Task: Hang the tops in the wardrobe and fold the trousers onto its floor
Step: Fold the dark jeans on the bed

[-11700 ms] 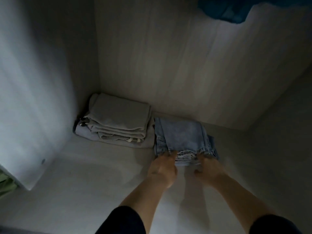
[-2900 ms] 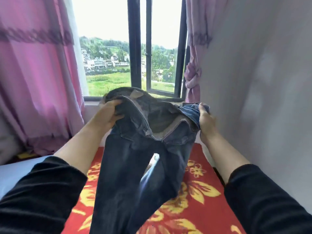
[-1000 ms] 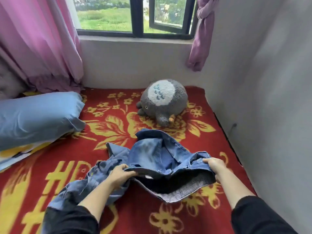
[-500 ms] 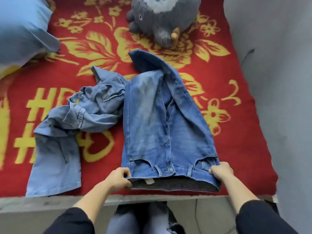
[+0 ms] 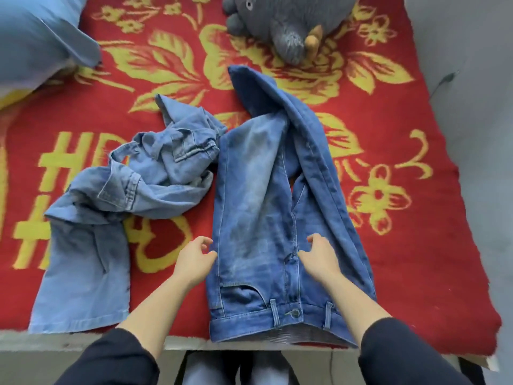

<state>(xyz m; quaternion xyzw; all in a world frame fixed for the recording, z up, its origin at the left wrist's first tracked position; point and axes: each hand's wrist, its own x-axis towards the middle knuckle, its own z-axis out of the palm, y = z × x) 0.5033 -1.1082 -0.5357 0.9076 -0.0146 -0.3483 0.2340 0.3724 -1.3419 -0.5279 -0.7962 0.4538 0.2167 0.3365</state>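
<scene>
At the near edge of the bed, left hand sits low over the red blanket, fingers loosely curled, nothing gripped; thumb side just beside the left seam of the blue jeans, contact cannot be confirmed. Right hand over the jeans near the fly, fingers likewise relaxed and half-curled, nothing held. Jeans lie front up on the blanket; waistband at the bed's near edge; legs run away from the person, the right one doubled over toward the centre. Pale denim garment crumpled on the blanket just left of the jeans. Farther out: grey plush toy beyond the jeans; blue pillow far left.
</scene>
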